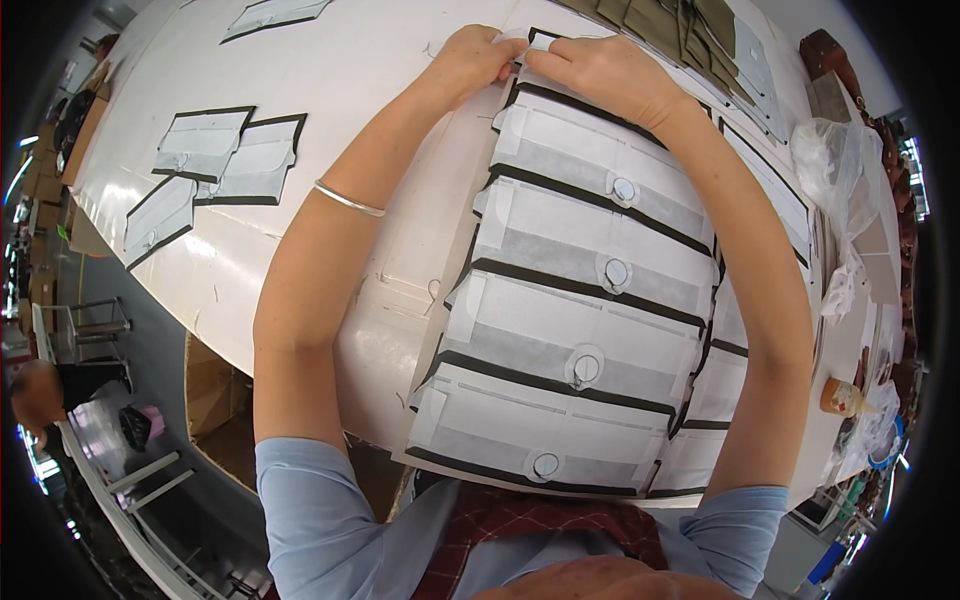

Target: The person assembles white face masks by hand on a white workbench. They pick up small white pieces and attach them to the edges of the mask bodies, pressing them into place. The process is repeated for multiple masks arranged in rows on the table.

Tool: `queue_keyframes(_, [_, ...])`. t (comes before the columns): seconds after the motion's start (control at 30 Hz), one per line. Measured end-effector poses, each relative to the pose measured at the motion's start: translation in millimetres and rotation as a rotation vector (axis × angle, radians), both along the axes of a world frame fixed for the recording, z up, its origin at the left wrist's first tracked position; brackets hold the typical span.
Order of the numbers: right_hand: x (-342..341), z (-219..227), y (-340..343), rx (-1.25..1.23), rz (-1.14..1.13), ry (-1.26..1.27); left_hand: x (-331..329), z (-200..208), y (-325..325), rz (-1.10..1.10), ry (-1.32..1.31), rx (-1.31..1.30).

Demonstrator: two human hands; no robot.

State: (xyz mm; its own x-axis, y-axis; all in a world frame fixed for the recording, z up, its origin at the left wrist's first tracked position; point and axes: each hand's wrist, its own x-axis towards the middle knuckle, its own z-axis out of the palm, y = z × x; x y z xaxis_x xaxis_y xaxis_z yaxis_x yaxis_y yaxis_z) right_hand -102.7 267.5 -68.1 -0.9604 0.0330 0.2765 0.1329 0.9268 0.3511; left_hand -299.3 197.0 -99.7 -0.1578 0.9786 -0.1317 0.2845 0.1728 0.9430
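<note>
Both arms stretch forward to the far end of a row of white fabric panels (590, 240) with black edges. Each of the nearer panels carries a round pale disc (617, 272) under a clear patch. At the far left corner of the row, my left hand (472, 68) has its thumb and fingers pinched together on the end of a white panel. Close beside it, my right hand (620, 80) is closed on the same white panel (541, 41), which shows partly between the hands. The fingers hide most of the gripped edge.
Several loose dark-edged panels (248, 160) lie on the white table (400, 285) to the left. Stacked olive fabric pieces (665, 30) are at the far right, near clear plastic bags (835, 165). A cardboard box (215, 400) stands below the table's left edge.
</note>
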Motion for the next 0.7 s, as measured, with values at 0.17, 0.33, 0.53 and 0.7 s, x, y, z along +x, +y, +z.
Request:
queue_keyframes(0.17, [2.6, -0.3, 3.2, -0.021, 0.04, 0.115, 1.1, 1.3, -1.1, 0.013, 0.027, 0.003])
queue_keyframes(0.33, [1.1, -4.9, 4.8, -0.081, 0.027, 0.195, 0.4, 0.7, -0.1, 0.01, 0.027, 0.009])
queue_keyframes(0.53, [0.8, -9.2, 3.9, -0.244, -0.002, 0.334, 0.1, 0.8, -0.5, 0.003, 0.023, 0.028])
queue_keyframes(0.7, [1.1, -9.7, 3.4, -0.325, -0.086, 0.329, -1.2, -0.3, 0.7, -0.019, 0.03, 0.042])
